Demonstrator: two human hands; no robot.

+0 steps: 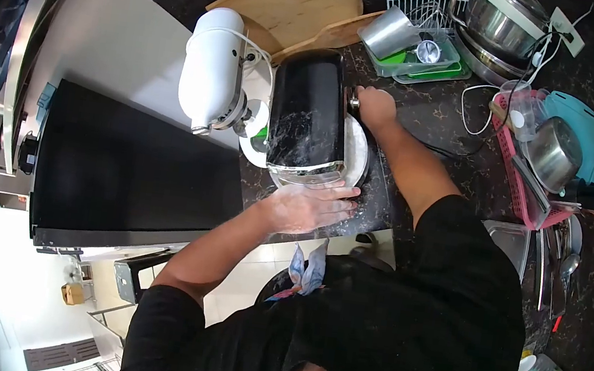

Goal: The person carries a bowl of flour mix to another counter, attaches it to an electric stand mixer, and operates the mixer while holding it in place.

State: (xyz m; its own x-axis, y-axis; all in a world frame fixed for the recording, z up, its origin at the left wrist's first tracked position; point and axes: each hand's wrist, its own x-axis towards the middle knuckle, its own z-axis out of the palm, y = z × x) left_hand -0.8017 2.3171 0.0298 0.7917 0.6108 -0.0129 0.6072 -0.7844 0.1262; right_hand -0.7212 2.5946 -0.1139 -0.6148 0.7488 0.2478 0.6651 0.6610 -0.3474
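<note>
A glossy black stand mixer (pixel 308 108), its top smudged with white powder, stands on the dark counter with a pale bowl (pixel 355 152) partly visible under its head. My left hand (pixel 307 208), dusted with flour-like powder, lies with fingers stretched out across the front end of the mixer, by the bowl's near rim. My right hand (pixel 377 109) is closed at a silver knob (pixel 354 101) on the mixer's right side; its fingertips are partly hidden. To the left stands a white stand mixer (pixel 212 69), close beside the black one.
Wooden boards (pixel 298 5) lean behind the mixers. A plastic container (pixel 422 59) with a metal cup (pixel 390 34), stacked pots (pixel 502 25) and a pink basket (pixel 512 173) of dishes sit to the right. Cables cross the counter. A black-topped appliance (pixel 134 171) stands at left.
</note>
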